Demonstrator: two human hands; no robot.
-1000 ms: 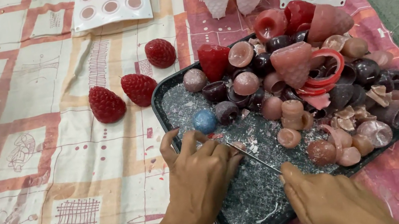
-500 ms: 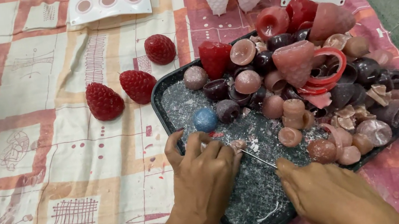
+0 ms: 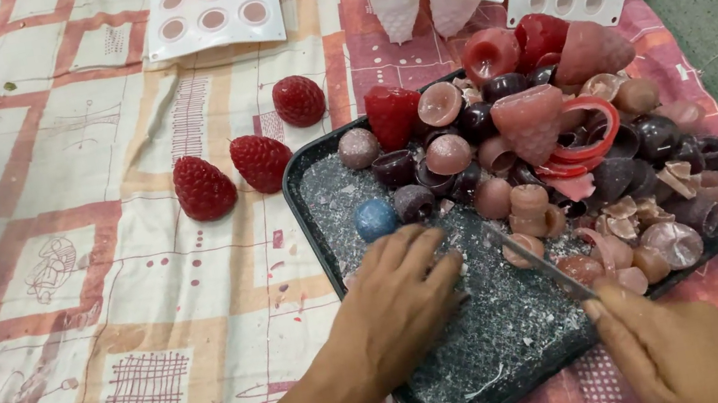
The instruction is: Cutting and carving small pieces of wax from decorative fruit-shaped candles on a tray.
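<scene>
Right hand (image 3: 690, 350) grips blade (image 3: 537, 263) (1).

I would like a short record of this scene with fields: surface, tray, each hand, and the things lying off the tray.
surface: patterned cloth
tray: black rectangular tray with grey shavings and many small red, brown and dark moulded pieces
left hand: flat on the shavings
right hand: holds thin metal blade
off tray: three red strawberry-shaped pieces; white moulds

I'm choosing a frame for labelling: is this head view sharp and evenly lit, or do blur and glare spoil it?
Head view: soft, even light with faint shadows; the left hand and dark tray read sharp; the thin blade is slightly smeared; small highlights on the glossy dark pieces; the right hand is cropped by the frame.
</scene>
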